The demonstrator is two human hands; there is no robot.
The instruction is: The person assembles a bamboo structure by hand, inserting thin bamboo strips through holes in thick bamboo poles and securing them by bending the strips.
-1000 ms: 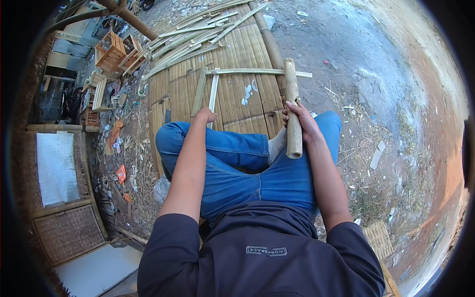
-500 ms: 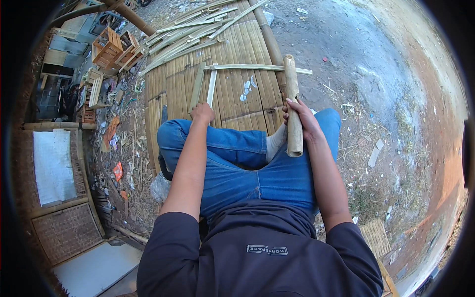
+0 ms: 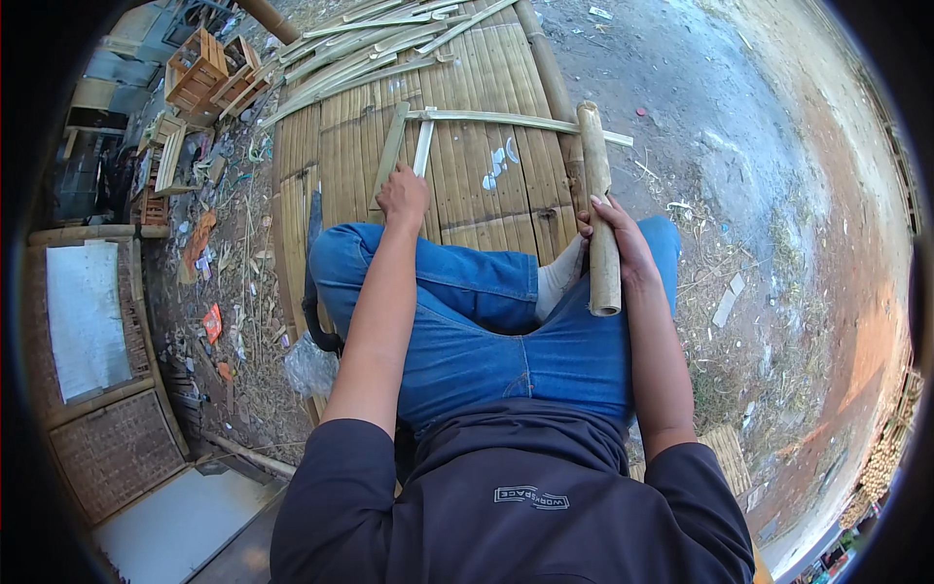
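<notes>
My right hand (image 3: 628, 241) is wrapped round a thick bamboo tube (image 3: 595, 165), held upright in view above my right thigh, its near open end toward me. My left hand (image 3: 403, 198) lies on the bamboo platform ahead of my left knee, its bent fingers closed on a greenish bamboo strip (image 3: 393, 141). Close beside it is a paler bamboo strip (image 3: 424, 146), whose near end is by the fingers. A long bamboo strip (image 3: 506, 119) lies crosswise at their far ends and passes behind the tube.
Many split bamboo strips (image 3: 360, 60) are heaped at the platform's far end. A dark curved handle (image 3: 311, 313) and a clear plastic bag (image 3: 309, 368) are by my left knee. Wooden crates (image 3: 197, 73) stand far left. Littered ground (image 3: 720, 253) borders the bamboo platform (image 3: 341, 185).
My left hand has moved slightly forward along the greenish strip. The right hand still holds the tube. The whole view has shifted a little, with the platform's far end swinging left.
</notes>
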